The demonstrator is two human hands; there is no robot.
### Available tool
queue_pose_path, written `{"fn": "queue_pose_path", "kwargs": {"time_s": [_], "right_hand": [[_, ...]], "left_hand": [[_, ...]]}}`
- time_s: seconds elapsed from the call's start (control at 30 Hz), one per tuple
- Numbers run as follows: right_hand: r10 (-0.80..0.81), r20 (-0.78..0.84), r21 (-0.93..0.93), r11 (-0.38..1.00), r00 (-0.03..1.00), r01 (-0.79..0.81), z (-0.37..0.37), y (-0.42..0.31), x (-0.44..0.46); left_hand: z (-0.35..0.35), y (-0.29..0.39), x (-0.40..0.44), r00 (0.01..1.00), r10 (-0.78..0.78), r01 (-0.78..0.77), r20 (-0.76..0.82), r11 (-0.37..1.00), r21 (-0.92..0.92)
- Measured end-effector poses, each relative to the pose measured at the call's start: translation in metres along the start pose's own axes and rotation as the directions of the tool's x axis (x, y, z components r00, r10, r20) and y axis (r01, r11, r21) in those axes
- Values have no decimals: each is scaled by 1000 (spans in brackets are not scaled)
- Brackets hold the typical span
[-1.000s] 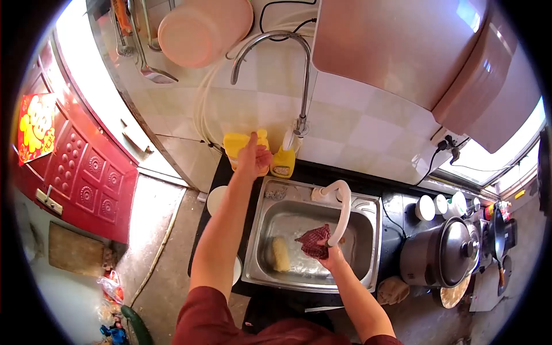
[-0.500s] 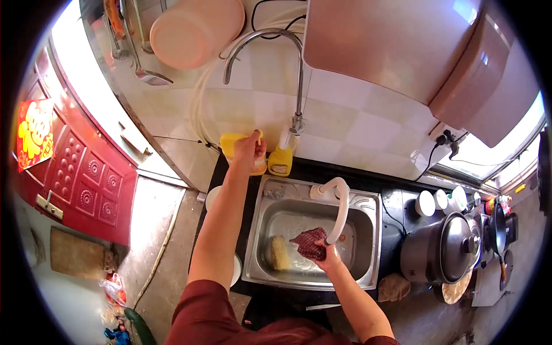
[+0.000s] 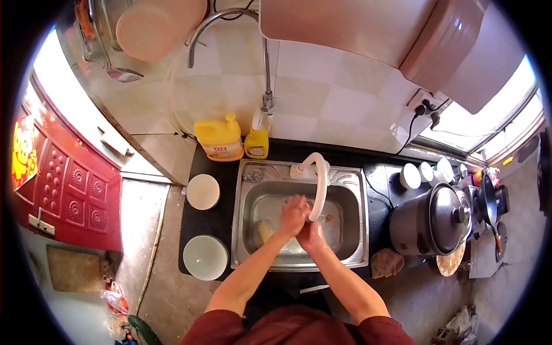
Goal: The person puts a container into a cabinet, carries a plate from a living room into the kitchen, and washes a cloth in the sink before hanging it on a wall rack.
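Over the metal sink, my two hands meet beneath the pale bent faucet. My left hand lies against my right hand, its fingers closed and slightly blurred. Between them a dark red checked dishcloth is mostly hidden, with only a small patch showing near the spout. A yellowish loofah-like scrubber rests on the left of the basin, beside my left wrist. Behind the sink stand a yellow detergent jug and a smaller yellow spray bottle.
Two white bowls, one farther back and one nearer, sit left of the sink. A large lidded pot stands to the right, with a brown cloth at the counter edge. A chrome tap rises along the wall.
My left hand has let go of the yellow jug and come down to my right hand under the faucet. The cloth is now largely covered. The view has shifted, revealing both bowls.
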State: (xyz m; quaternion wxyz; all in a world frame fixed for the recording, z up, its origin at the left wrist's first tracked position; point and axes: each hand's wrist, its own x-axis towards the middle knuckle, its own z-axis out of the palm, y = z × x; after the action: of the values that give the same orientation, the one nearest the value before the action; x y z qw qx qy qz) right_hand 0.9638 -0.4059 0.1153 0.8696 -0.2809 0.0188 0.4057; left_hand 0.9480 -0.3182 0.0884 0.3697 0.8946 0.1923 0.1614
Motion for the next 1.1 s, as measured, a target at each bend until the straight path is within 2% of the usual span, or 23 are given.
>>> {"fn": "queue_pose_path", "kwargs": {"time_s": [0.03, 0.13, 0.17, 0.23, 0.27, 0.3, 0.4, 0.43, 0.5, 0.57, 0.63, 0.67, 0.7, 0.73, 0.77, 0.8, 0.83, 0.87, 0.9, 0.93, 0.97, 1.03, 1.1], "right_hand": [[-26, -14, -20, 999, 1000, 26, 11, 2, -4], [60, -119, -133, 988, 991, -75, -50, -11, 6], [148, -12, -120, 982, 989, -148, -34, -32, 0], [-12, -288, -46, 999, 957, -1, -10, -21, -12], [140, -86, -44, 989, 986, -144, -34, -32, -5], [47, -163, -179, 981, 985, -76, -47, -17, -5], [192, -86, -288, 935, 978, -209, -36, -21, -13], [139, -183, -286, 940, 973, -188, -21, -25, -12], [90, -193, -307, 940, 977, -148, -49, -32, -1], [64, -201, -328, 936, 978, -128, -72, -35, 5], [194, -511, -150, 939, 837, -310, -48, -45, -12], [267, -639, -41, 925, 722, -378, -30, -49, -21], [385, -486, 70, 912, 785, -405, -29, -50, -26], [352, -310, 27, 932, 883, -362, -33, -48, -22], [310, -118, -5, 950, 943, -313, -41, -45, -14], [257, 78, -17, 966, 963, -257, -52, -40, -6], [371, -74, -18, 928, 926, -373, -81, -41, -1], [106, 31, -104, 989, 994, -102, -83, -27, -1], [-7, -3, -412, 911, 1000, 5, -86, -18, 1], [-124, 1, -681, 727, 992, 92, -81, -11, 1], [-75, -88, -959, 275, 993, -65, -52, -17, -4], [-110, -120, -501, 865, 987, 36, -26, 6, -3], [-6, -137, -351, 935, 990, -43, -57, 2, 4]], "left_hand": [[5, 1, 5, 997, -70, 76, -44, 987, 144], [26, 24, -27, 983, -131, 159, 127, 957, -243], [35, 41, -49, 997, 75, -75, 8, 997, -28], [35, 51, -59, 991, 118, -125, -59, 983, -136], [11, 60, -38, 984, 120, -142, -130, 975, -172], [-16, 70, -17, 946, -272, 323, 176, 833, -449], [37, -33, 11, 873, -245, 482, 421, 308, -820], [34, -31, 10, 846, -261, 532, 465, 353, -770], [17, -26, 6, 784, -306, 620, 541, 442, -648], [32, -32, 4, 844, -420, 528, 333, 538, -657], [19, -5, 8, 912, -399, 378, 100, 720, -582], [8, 17, 4, 936, -331, 339, 117, 769, -542], [36, 10, -11, 948, -285, 306, 141, 695, -650], [95, -12, -30, 958, -286, 221, -4, 748, -626], [41, 41, -41, 987, -17, -39, -160, 940, -338], [59, 38, -51, 1000, -18, 16, -8, 988, -150], [78, 35, -61, 990, -19, 11, 143, 999, 51], [77, 46, -64, 991, 1, -54, 131, 915, 399], [75, 54, -67, 991, 24, -108, 130, 714, 692], [43, 42, -44, 960, 196, -190, -200, 980, 50], [29, 28, -27, 987, 51, -55, -154, 998, -24], [29, 1, 2, 977, -177, 147, -117, 962, -230], [50, -24, 13, 925, -366, 271, -105, 827, -493]]}}
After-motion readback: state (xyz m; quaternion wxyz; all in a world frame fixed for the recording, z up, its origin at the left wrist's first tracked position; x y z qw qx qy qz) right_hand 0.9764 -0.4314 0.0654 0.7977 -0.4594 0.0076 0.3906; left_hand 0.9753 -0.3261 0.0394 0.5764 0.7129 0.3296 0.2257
